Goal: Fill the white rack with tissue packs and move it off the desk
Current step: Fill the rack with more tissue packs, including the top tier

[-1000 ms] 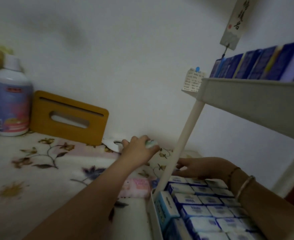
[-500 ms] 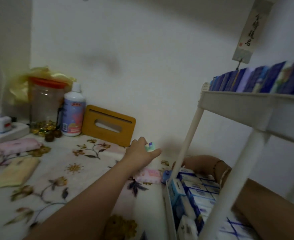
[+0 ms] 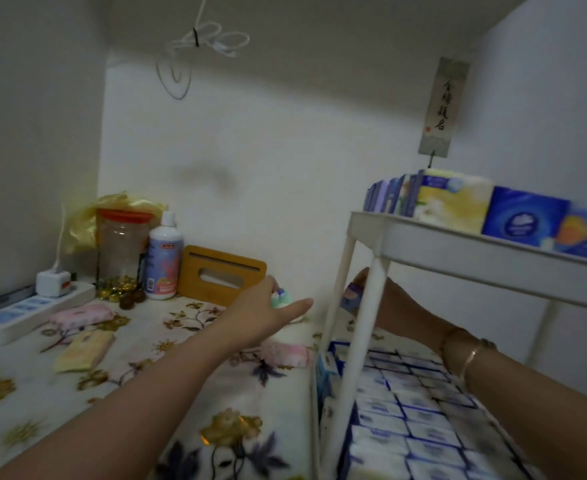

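Observation:
The white rack point(image 3: 458, 251) stands at the right of the desk. Its lower tier point(image 3: 314, 403) is packed with several blue-and-white tissue packs point(image 3: 420, 420), and more packs point(image 3: 524, 216) stand along the top tier. My left hand point(image 3: 261, 315) reaches forward over the flowered desk cover and pinches a small green-and-white tissue pack point(image 3: 281, 299). My right hand point(image 3: 389, 299) is between the tiers, partly hidden behind a rack post, with its thumb over a blue tissue pack point(image 3: 352, 294).
Loose packs lie on the desk: a pink one point(image 3: 81, 315), a yellow one point(image 3: 84, 351) and another pink one point(image 3: 285, 353) by the rack. A power strip point(image 3: 25, 313), a jar point(image 3: 120, 247), a bottle point(image 3: 162, 261) and a wooden tissue box point(image 3: 223, 275) line the back wall.
My view has pulled back and up. My left hand has lifted the small green pack off the desk. My right hand has risen from the lower tier's far corner.

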`<control>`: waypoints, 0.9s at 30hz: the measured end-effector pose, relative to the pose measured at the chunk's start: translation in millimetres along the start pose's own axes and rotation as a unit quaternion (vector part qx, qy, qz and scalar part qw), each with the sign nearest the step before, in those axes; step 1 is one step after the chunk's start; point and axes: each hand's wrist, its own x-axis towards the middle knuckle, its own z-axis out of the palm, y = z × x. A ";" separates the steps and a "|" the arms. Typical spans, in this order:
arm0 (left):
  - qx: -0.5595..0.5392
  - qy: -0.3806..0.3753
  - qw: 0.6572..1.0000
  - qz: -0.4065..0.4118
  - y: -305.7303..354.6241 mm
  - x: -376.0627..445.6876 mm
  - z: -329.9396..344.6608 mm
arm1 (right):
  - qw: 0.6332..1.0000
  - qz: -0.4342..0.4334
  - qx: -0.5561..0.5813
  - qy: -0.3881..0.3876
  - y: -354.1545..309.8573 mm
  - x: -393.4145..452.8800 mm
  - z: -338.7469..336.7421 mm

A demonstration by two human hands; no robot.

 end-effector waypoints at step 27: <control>-0.215 -0.071 0.961 0.160 223.7 -135.7 -19.4 | 0.888 -0.017 0.458 0.048 -125.6 -232.6 -190.1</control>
